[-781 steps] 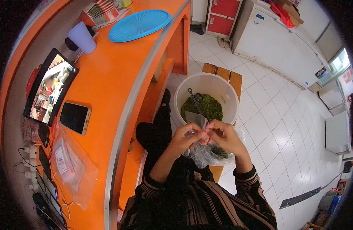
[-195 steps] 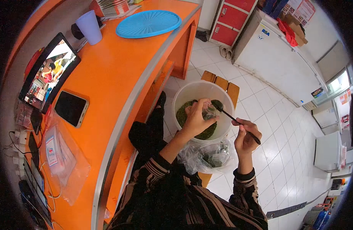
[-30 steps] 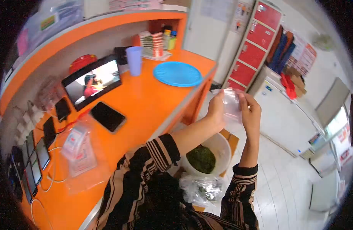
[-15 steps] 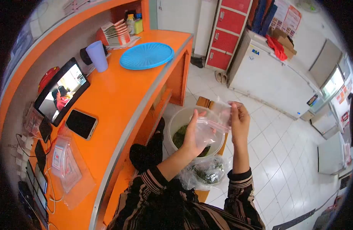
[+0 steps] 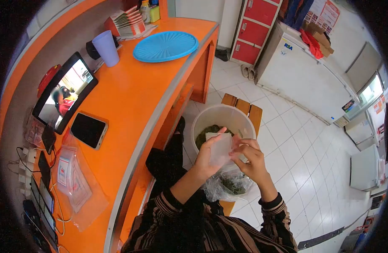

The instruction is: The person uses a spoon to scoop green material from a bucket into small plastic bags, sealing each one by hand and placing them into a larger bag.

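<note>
Small clear plastic bag, pinched between both hands, sits at the centre of the scene, held just above a white bucket with dark green leafy material in its bottom. The left hand cups the bag from behind, fingers curled round it and thumb pressed to its near face; the right hand closes on the bag's right edge with thumb and fingertips drawn together (whether anything is inside the bag cannot be told from here). Both hands belong to a seated person in a dark striped top with banded cuffs.

Below the hands, on the person's lap, lies a larger crumpled clear bag with more of the green material showing through it. The bucket rests on a low wooden stool on the white tiled floor.

To the person's left runs a curved orange tabletop. On it stand a tablet propped upright with its screen lit, a dark phone lying flat just beside it, a lilac cup, a round blue lid and a pile of clear packets near the close end, with cables trailing by them. Across the room are red lockers and a white chest freezer (a red cloth lies on top of it).
</note>
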{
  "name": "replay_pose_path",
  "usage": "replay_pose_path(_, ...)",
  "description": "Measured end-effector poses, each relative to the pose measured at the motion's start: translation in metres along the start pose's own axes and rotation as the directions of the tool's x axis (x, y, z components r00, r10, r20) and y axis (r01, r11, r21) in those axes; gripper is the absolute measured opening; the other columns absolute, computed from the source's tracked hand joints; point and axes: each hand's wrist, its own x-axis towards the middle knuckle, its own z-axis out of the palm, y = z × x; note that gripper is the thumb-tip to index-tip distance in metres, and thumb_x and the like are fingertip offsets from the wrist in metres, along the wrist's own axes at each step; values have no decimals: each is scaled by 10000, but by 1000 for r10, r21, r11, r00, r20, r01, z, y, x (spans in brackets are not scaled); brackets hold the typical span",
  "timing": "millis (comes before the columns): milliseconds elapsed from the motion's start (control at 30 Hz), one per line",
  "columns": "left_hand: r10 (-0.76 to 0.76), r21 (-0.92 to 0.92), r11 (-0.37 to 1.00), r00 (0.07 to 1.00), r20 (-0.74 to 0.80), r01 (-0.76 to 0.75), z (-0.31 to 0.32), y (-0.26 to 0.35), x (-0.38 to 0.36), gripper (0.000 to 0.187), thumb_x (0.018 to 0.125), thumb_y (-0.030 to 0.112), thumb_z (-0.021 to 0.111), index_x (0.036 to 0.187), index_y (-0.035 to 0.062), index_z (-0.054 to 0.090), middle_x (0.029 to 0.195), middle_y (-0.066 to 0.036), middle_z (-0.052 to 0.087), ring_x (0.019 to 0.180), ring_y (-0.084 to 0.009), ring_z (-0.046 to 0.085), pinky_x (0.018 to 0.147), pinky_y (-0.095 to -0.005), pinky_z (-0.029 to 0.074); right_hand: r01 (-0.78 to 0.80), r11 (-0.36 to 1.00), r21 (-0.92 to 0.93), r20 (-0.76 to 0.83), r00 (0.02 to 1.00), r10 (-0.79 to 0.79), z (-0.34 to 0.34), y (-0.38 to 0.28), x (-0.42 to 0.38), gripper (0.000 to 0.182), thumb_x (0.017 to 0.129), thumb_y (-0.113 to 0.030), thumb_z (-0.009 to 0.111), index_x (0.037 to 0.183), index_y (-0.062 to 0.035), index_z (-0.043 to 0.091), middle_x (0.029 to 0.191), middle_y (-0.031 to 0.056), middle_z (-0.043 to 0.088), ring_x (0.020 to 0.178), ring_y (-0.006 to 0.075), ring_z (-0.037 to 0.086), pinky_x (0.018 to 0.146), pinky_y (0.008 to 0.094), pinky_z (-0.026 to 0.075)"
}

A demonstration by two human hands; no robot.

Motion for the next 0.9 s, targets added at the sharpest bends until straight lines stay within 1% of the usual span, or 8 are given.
replay_pose_path(267, 8, -202, 978, 972, -237, -57, -3, 0, -4, 161, 928, 195, 493, 1072, 125, 509, 999, -109, 546, 952, -260, 553, 764, -369, 464, -4, 993, 120, 116, 993, -10, -18, -8, 10, 198, 734, -42, 720, 789, -46, 530, 846, 65, 624, 859, 238, 603, 747, 347, 484)
replay_pose_path(333, 21, -168, 984, 981, -191, -53, -19, -1, -3, 161, 916, 196, 523, 1058, 119, 517, 948, -90, 543, 874, -229, 557, 707, -341, 461, -434, 606, 667, 83, 851, 518, -16, -12, 12, 140, 851, 16, 565, 838, -26, 431, 848, 96, 590, 802, 234, 643, 662, 336, 538)
replay_pose_path(500, -96, -40, 995, 974, -204, 90, -29, -6, -11, 174, 877, 204, 610, 993, 78, 579, 818, -45, 563, 617, -120, 514, 528, -254, 413, -581, 311, 752, 275, 706, 653, -27, -11, 23, 178, 888, 14, 532, 852, -36, 365, 785, 122, 585, 735, 231, 660, 561, 328, 565)
replay_pose_path(567, -23, 608, 781, 979, -204, 145, -5, 3, -28, 157, 852, 191, 648, 914, 47, 635, 761, -34, 599, 538, -75, 497, 465, -212, 390, -603, 296, 741, 318, 703, 636, -26, -11, 21, 184, 883, 23, 540, 860, -50, 372, 799, 121, 579, 697, 226, 656, 540, 300, 551)
replay_pose_path(700, 102, 766, 638, 978, -180, 74, 2, 5, -38, 107, 827, 118, 673, 870, 21, 660, 786, -33, 632, 531, -77, 519, 460, -214, 411, -611, 321, 723, 306, 701, 644, -17, -6, 13, 226, 844, -41, 633, 896, -42, 412, 820, 101, 580, 734, 210, 639, 587, 289, 522)
replay_pose_path(733, 280, 860, 504, 957, -71, -83, 1, 6, -39, 99, 815, 89, 680, 864, 7, 650, 784, -37, 637, 563, -88, 554, 494, -220, 438, -507, 768, 391, -68, 816, 574, -11, -8, 13, 254, 814, -76, 672, 925, -35, 447, 831, 89, 588, 760, 192, 621, 623, 289, 503)
replay_pose_path(767, 430, 917, 332, 901, 60, -220, 0, 7, -40, 97, 803, 59, 687, 857, -6, 640, 783, -40, 642, 596, -99, 589, 529, -226, 466, -348, 929, -127, -333, 897, 291, -6, -11, 11, 298, 785, -110, 711, 955, -28, 481, 842, 77, 597, 787, 174, 603, 660, 289, 484)
replay_pose_path(900, 427, 932, -157, 829, 363, -327, 1, 10, -46, 101, 795, 39, 690, 828, -25, 618, 776, -61, 643, 678, -125, 632, 587, -240, 493, -419, 809, 413, 176, 908, 380, 12, -25, 4, 241, 782, -134, 729, 937, -10, 592, 813, 37, 612, 715, 89, 571, 631, 237, 456)
